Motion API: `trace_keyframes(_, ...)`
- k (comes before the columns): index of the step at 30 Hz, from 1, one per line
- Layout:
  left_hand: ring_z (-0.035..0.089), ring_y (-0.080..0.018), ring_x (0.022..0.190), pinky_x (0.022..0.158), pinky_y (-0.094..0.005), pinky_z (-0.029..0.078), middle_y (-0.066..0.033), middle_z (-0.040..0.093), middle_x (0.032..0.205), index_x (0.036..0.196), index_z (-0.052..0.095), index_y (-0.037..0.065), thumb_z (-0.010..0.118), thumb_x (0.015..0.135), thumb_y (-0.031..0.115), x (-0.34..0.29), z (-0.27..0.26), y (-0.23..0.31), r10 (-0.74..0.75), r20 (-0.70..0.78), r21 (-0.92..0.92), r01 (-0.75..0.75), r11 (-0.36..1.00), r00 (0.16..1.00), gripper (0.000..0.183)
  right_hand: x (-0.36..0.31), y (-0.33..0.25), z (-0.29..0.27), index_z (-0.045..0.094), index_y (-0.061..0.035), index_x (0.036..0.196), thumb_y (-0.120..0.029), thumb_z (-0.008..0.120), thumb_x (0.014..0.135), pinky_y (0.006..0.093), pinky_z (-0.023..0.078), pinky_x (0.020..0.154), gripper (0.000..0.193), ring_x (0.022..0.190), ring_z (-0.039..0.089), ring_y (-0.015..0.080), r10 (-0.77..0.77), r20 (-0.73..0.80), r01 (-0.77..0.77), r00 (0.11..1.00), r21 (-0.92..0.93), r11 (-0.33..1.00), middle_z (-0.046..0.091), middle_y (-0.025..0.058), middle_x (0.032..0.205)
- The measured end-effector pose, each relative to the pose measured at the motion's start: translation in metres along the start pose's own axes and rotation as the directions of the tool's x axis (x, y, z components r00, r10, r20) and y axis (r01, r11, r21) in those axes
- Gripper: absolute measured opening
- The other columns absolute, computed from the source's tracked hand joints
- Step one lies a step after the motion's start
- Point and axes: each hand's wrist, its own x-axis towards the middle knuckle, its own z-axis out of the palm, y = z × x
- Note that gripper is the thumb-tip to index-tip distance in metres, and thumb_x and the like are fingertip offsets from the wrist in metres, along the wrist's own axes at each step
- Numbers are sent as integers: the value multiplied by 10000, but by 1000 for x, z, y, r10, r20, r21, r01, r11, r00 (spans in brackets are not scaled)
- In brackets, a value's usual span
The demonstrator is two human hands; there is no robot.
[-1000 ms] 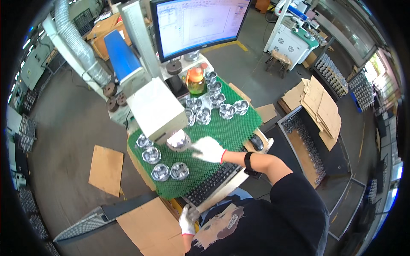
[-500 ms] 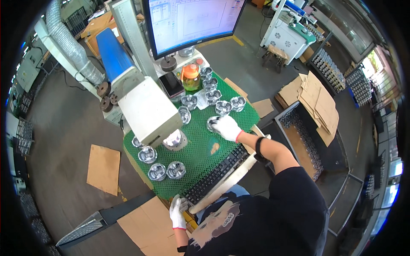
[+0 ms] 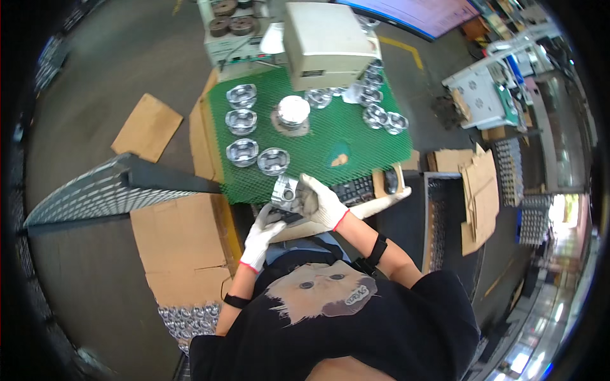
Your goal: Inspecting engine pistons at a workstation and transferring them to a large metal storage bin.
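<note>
Metal piston (image 3: 285, 192) is held up in front of the person's chest, just off the near edge of the green mat (image 3: 356, 143). Both gloved hands are on it: right hand (image 3: 323, 202) wraps over the right side and top, fingers closed on the part; left hand (image 3: 265, 230) cups it from below-left, fingers curled against it. Piston sits between the two palms, tilted, shiny side facing up.

On the mat: four more pistons (image 3: 242, 124) in a cluster at the left edge, one white round part (image 3: 293, 111) on a brown pad near the middle, another group of pistons (image 3: 380, 114) at the far right corner. A beige box-shaped machine (image 3: 324, 38) hangs over the mat's far side. Keyboard (image 3: 356, 189) lies just beyond the right hand, a mouse (image 3: 390, 181) beside it. Cardboard sheets (image 3: 181, 244) on the floor to the left, a grey mesh rack (image 3: 95, 190) next to them.
</note>
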Motion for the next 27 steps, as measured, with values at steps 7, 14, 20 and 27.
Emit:
trace_keyframes(7, 569, -187, 1121, 947, -321, 471, -76, 581, 1243, 1391, 397, 64, 688, 808, -1, -22, 17, 59, 303, -257, -556, -396, 731, 918, 654, 17, 24, 80, 571, -141, 1259, -325, 562, 964, 427, 435, 986, 348, 1139, 575, 240, 126, 234, -176, 964, 208, 962, 623, 75, 1232)
trace_keyframes(14, 638, -200, 1023, 874, -327, 512, -85, 659, 1090, 1255, 534, 7, 823, 669, 57, -32, -12, 89, 545, -268, 77, -546, 834, 794, 655, 21, -9, 49, 586, 13, 1245, -330, 656, 912, 290, 487, 895, 484, 966, 620, 141, 6, 178, 134, 984, -761, 634, 665, 96, 1092)
trace_keyframes(20, 662, -354, 904, 796, -435, 527, -187, 671, 971, 1094, 609, 10, 869, 584, 389, -34, 41, 96, 720, -55, 892, -290, 347, 692, 687, -1, -30, 71, 352, -26, 1457, -401, 824, 689, 368, 417, 1046, 977, 1268, 496, 302, 19, 481, 479, 877, -876, 49, 482, 192, 1378)
trace_keyframes(27, 612, -331, 1050, 920, -414, 492, -192, 621, 1149, 1208, 588, 28, 826, 680, 332, 36, 20, 115, 584, -128, 878, -182, 442, 802, 655, -35, -19, -82, 576, -60, 1198, -351, 613, 919, 359, 513, 705, 405, 903, 632, 219, 103, -180, -107, 978, -11, 994, 652, 103, 1047)
